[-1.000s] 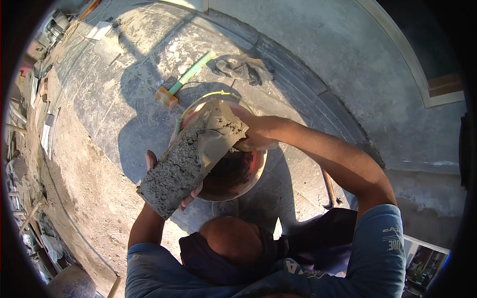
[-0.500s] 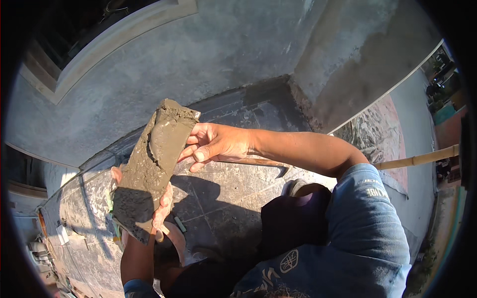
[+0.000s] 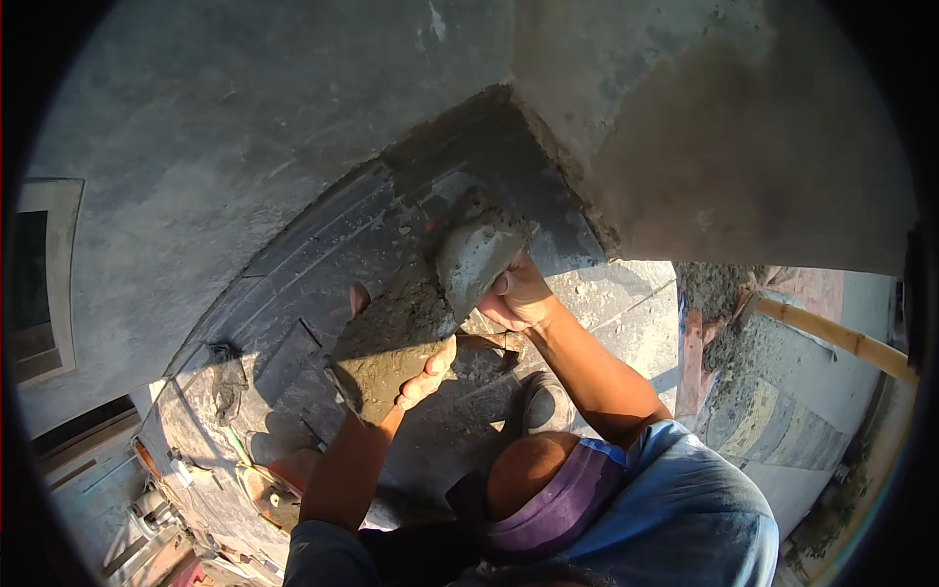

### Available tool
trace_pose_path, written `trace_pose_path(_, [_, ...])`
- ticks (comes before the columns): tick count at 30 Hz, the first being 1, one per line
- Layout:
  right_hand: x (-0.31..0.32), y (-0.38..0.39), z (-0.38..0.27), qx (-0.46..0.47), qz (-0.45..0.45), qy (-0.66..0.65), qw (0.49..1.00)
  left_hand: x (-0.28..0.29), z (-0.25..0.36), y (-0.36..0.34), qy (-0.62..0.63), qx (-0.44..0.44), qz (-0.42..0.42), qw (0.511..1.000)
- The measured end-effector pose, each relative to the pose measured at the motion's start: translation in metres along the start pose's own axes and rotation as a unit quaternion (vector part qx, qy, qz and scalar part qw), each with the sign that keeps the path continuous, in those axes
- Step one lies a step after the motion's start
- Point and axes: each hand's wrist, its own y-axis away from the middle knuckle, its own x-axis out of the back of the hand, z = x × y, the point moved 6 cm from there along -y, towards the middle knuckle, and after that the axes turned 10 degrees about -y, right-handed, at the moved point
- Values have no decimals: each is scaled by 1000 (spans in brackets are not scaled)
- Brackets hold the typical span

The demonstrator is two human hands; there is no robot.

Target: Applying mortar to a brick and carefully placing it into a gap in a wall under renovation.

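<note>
My left hand (image 3: 430, 377) supports a mortar-covered board (image 3: 377, 396) from beneath, its fingers wrapped around the edges. Wet grey mortar (image 3: 406, 303) coats the board's top, part in sun and part in shadow. At the board's far right end my right hand (image 3: 518, 293) is closed at a flat, mortar-smeared trowel (image 3: 479, 256). Its grip is mostly hidden behind the blade. More mortar is heaped along the blade's far edge, touching the load on the board.
Grey plastered walls (image 3: 245, 117) meet in a corner ahead, with a darker damp patch (image 3: 724, 166) on the right one. A bamboo pole (image 3: 831, 338) juts in at right. A tool with a wooden handle (image 3: 489, 342) lies on the tiled floor, near my shoe (image 3: 548, 403).
My view has turned toward the wall corner, and my knee now shows. Both hands, board and trowel appear farther right in the picture. The right fingers look more closed.
</note>
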Motion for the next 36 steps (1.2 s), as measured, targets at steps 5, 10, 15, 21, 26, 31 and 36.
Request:
trace_pose_path(5, [49,-2,-43,21,34,87,995,48,26,-29,-56,-150,116,980])
trace_pose_path(10, [77,-17,-60,94,144,10,985,98,52,-23,-96,-129,185,969])
trace_pose_path(15, [125,-43,-92,142,186,97,967,141,111,-6,-375,-336,289,814])
trace_pose_path(21, [145,-97,-106,198,244,193,930,176,157,-16,-349,-377,312,799])
trace_pose_path(26, [157,-129,-114,214,271,190,919,197,193,-27,-296,-409,438,744])
trace_pose_path(31, [169,-137,-120,210,320,206,901,206,204,-31,-257,-417,486,723])
trace_pose_path(36, [163,-144,-121,220,331,236,887,210,211,-32,-224,-424,506,717])
